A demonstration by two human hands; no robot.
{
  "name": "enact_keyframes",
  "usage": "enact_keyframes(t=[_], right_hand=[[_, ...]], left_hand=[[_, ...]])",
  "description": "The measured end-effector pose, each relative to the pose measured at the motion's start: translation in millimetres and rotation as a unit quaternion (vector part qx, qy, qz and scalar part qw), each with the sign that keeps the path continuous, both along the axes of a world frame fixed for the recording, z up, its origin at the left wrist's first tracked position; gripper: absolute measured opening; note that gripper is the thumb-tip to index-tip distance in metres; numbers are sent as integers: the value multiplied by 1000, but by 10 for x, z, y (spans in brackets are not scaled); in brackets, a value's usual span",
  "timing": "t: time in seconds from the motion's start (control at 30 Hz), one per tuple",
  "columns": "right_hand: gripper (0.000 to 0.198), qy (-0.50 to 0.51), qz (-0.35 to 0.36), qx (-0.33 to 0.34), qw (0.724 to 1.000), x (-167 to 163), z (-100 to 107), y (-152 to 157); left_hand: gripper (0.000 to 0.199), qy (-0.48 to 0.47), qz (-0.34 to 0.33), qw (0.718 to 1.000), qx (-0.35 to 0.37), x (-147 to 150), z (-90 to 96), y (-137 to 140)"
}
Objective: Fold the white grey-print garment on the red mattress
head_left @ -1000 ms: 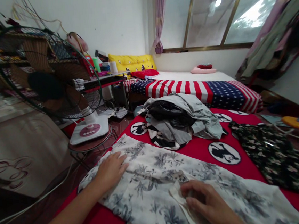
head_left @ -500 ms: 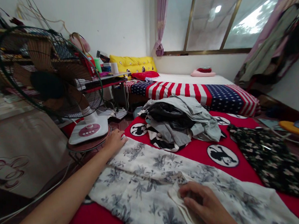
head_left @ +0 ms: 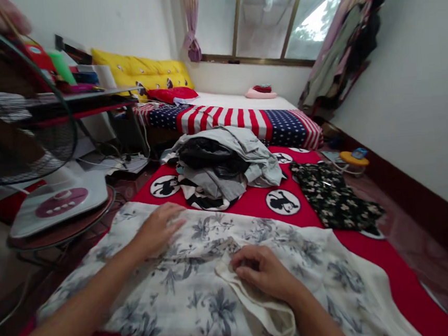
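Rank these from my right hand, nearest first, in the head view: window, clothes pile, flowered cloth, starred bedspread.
1. Flowered cloth, under your right hand.
2. Clothes pile, beyond the cloth.
3. Starred bedspread, behind the pile.
4. Window, farthest back.

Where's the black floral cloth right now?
The black floral cloth lies right of centre in the head view, on the red cover, right of the clothes pile.

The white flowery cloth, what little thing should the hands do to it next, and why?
Maybe the right hand should gently smooth the cream band, because it looks bunched and curled by that hand, while the white flowery cloth around it lies mostly spread out.
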State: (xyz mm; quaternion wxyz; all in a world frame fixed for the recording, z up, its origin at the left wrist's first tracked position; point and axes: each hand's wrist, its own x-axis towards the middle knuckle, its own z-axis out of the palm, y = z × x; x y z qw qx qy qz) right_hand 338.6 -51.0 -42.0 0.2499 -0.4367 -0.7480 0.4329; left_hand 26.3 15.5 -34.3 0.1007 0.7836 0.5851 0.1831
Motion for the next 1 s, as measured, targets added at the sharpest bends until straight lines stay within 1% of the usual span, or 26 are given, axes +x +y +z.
enact_keyframes(t=[0.03, 0.07, 0.1, 0.17, 0.2, 0.27, 0.3, 0.37, 0.43, 0.5, 0.53, 0.57, 0.6, 0.63, 0.67, 0.7, 0.73, 0.8, 0.83, 0.9, 0.97, 1.0], right_hand=[[19, 4, 1, 4, 1000, 4, -3, -4], [20, 10, 1, 5, 1000, 7, -9, -8], [20, 17, 1, 2, 1000, 8, -17, -11], [18, 42, -2, -23, 999, 6, -32, -12], [18, 64, -6, -46, 997, 8, -34, -8], [18, 118, -25, -82, 989, 35, -14, 15], [19, 137, -47, -81, 986, 70, 11, 35], [19, 150, -122, -33, 981, 206, 80, 90], [20, 149, -232, 36, 961, 446, 147, 159], [23, 136, -352, 92, 922, 777, 177, 227], [24, 118, -404, 117, 900, 960, 172, 257], [25, 87, -444, 142, 881, 1142, 156, 281], [28, 55, -468, 161, 867, 1314, 131, 300], [32, 30, -478, 172, 861, 1466, 101, 314], [37, 12, -477, 173, 862, 1590, 69, 322], [43, 4, -466, 163, 870, 1684, 38, 326], [49, 3, -451, 147, 880, 1746, 9, 327], [58, 5, -415, 125, 901, 1787, -42, 323], [56, 7, -399, 129, 908, 1780, -66, 316], [37, 8, -386, 167, 907, 1752, -113, 291], [16, 11, -403, 224, 887, 1750, -167, 247], [12, 13, -418, 251, 873, 1767, -197, 219]], left_hand=[[44, -49, -77, 996, -16, 214, -41, -87], [49, -89, -133, 986, -35, 414, -81, -171], [54, -121, -168, 977, -53, 592, -117, -246], [60, -175, -192, 962, -82, 867, -182, -352], [58, -200, -191, 957, -93, 963, -210, -380], [45, -248, -187, 944, -108, 1083, -262, -399], [38, -268, -191, 938, -111, 1114, -284, -399], [37, -295, -218, 924, -112, 1137, -320, -396], [40, -303, -245, 915, -106, 1134, -343, -402], [42, -307, -245, 913, -106, 1131, -352, -408], [44, -312, -231, 915, -113, 1134, -352, -404], [46, -316, -210, 916, -126, 1143, -348, -392], [47, -318, -187, 919, -141, 1158, -341, -368], [45, -318, -162, 922, -153, 1178, -333, -332], [40, -314, -141, 925, -159, 1204, -325, -283], [34, -310, -127, 930, -155, 1234, -319, -224], [29, -306, -124, 933, -140, 1266, -316, -158], [27, -299, -149, 937, -98, 1330, -329, -22], [27, -294, -171, 937, -80, 1359, -344, 38], [29, -275, -213, 936, -60, 1404, -384, 120], [35, -240, -238, 940, -53, 1428, -422, 141], [42, -217, -244, 944, -48, 1433, -434, 132]])
